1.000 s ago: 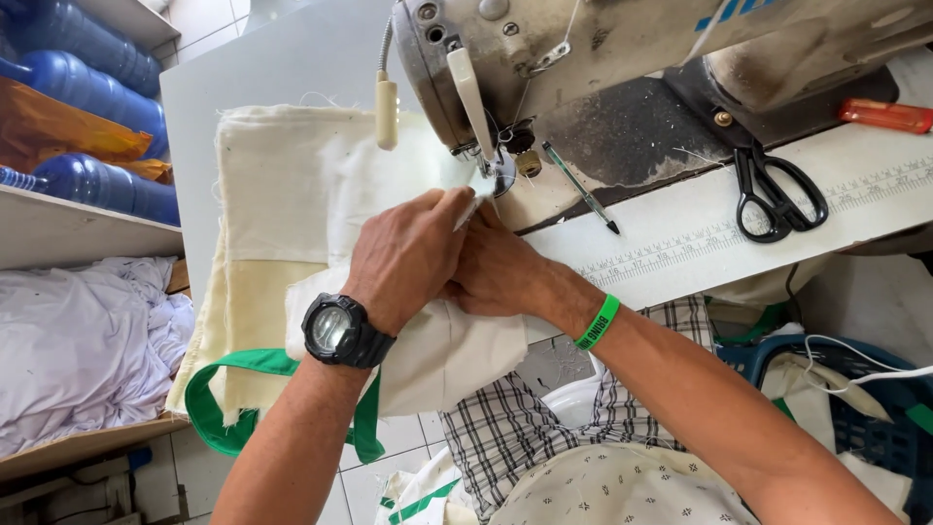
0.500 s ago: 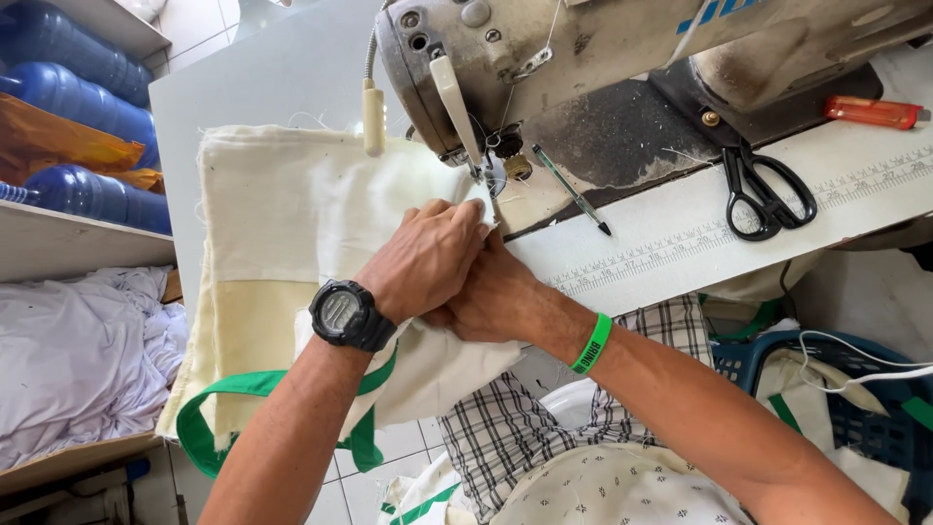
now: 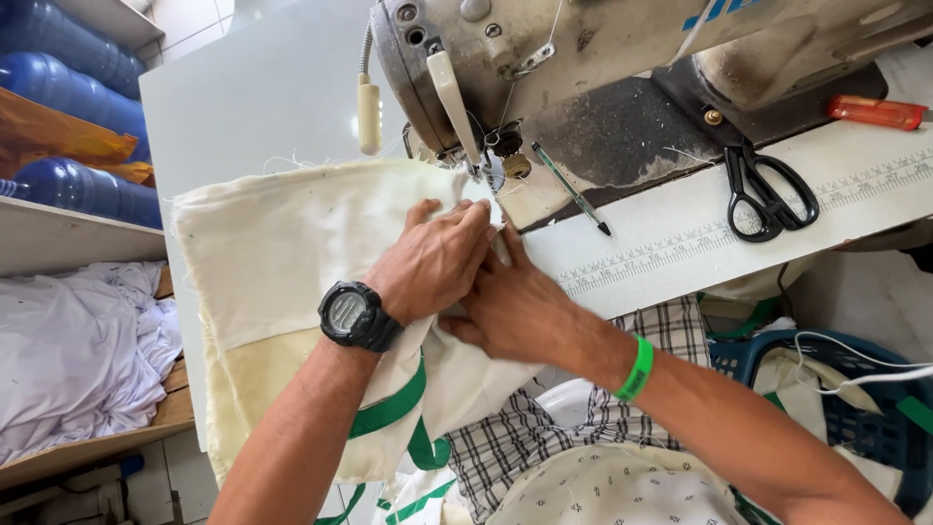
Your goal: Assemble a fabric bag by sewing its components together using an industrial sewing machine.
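Cream cloth (image 3: 292, 243) pressed flat by left hand (image 3: 432, 258) & right hand (image 3: 510, 306) (both unclenched) at sewing machine (image 3: 603, 58).

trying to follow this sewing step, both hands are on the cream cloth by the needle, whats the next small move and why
Probably ease the cream woven cloth edge a little further under the presser foot of the grey metal sewing machine. The left hand, with a black wristwatch, presses the cloth flat, and the right hand, with a green wristband, pinches the edge just short of the needle, so the seam looks lined up but not yet fed.
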